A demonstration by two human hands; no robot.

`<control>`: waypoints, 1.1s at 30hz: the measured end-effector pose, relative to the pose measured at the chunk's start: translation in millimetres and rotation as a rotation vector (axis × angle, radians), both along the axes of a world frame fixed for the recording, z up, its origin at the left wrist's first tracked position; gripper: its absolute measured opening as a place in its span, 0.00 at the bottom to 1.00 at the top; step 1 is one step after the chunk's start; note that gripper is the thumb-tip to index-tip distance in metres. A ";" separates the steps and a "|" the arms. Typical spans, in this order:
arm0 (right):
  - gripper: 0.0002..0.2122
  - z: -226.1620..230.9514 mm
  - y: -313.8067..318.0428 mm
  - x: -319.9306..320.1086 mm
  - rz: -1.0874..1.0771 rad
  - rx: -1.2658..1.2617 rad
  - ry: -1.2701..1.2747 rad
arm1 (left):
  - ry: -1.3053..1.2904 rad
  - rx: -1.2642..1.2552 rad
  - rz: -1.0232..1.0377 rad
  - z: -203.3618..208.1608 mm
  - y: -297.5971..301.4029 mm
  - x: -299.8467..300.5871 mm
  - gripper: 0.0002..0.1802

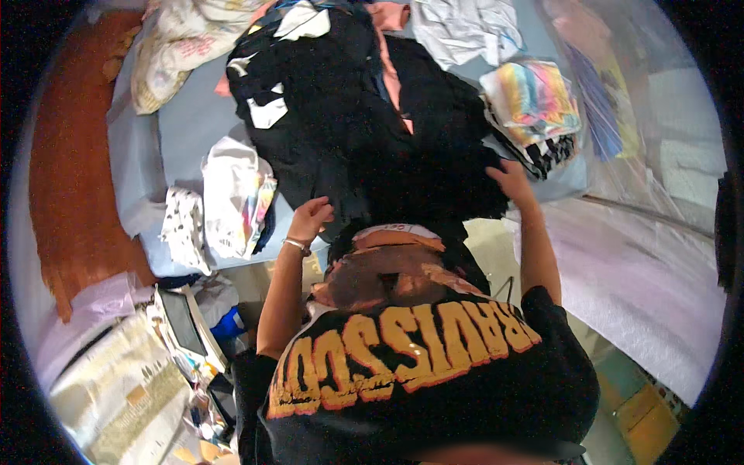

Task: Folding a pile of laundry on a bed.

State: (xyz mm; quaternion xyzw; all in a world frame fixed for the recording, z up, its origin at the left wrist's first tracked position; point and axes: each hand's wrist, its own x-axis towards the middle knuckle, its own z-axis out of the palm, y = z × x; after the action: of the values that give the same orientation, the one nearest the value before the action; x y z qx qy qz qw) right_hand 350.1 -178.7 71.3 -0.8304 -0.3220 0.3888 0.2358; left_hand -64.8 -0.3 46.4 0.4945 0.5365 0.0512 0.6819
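Observation:
A large black garment [349, 147] lies spread over the bed in front of me; its exact kind is hard to make out in the dark folds. At its near left edge, my left hand [311, 218] has its fingers curled in and closed on the fabric. A light bracelet circles that wrist. My right hand [511, 183] rests against the garment's right edge with thumb and fingers apart. White patches [267, 113] show on the far left part of the black cloth. A salmon-pink cloth [390, 74] runs down between the dark fabrics.
Folded tie-dye clothes [535, 101] are stacked right, above a black-and-white checked piece [552, 155]. Left lie a folded white garment [231, 194] and a spotted one [184, 225]. White cloth [469, 31] and a patterned blanket [186, 50] lie farther back. Sheer netting [620, 240] hangs right.

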 end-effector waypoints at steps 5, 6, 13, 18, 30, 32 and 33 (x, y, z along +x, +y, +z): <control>0.18 -53.9 -27.1 40.8 -0.152 -0.038 -0.819 | 0.175 -0.003 0.157 -49.5 -6.9 -33.2 0.19; 0.18 -54.7 -16.4 37.3 -0.142 -0.030 -0.815 | 0.220 -0.015 0.194 -53.1 -11.9 -36.0 0.18; 0.11 -78.2 134.4 -72.5 0.411 0.399 -0.331 | 0.234 0.088 0.208 -82.7 -45.6 -69.7 0.18; 0.25 -144.5 255.4 -122.4 0.304 0.492 0.008 | 0.322 0.217 0.247 -67.3 -81.9 -103.4 0.20; 0.07 -68.9 222.9 -172.2 0.498 0.706 0.227 | 0.154 -0.310 0.794 -49.6 -101.0 -114.8 0.21; 0.05 -40.1 179.0 -163.3 0.549 0.582 0.418 | 0.124 -0.261 0.668 -62.7 -78.4 -103.7 0.20; 0.06 -33.4 157.0 -154.2 0.601 0.549 0.403 | 0.137 -0.218 0.625 -60.5 -65.1 -91.4 0.19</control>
State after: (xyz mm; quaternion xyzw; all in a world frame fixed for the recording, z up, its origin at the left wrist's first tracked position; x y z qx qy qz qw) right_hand 195.9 -21.8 37.9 -0.5147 -0.5877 0.4940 0.3817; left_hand -156.2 -65.4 -14.1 0.2323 0.7091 0.1668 0.6445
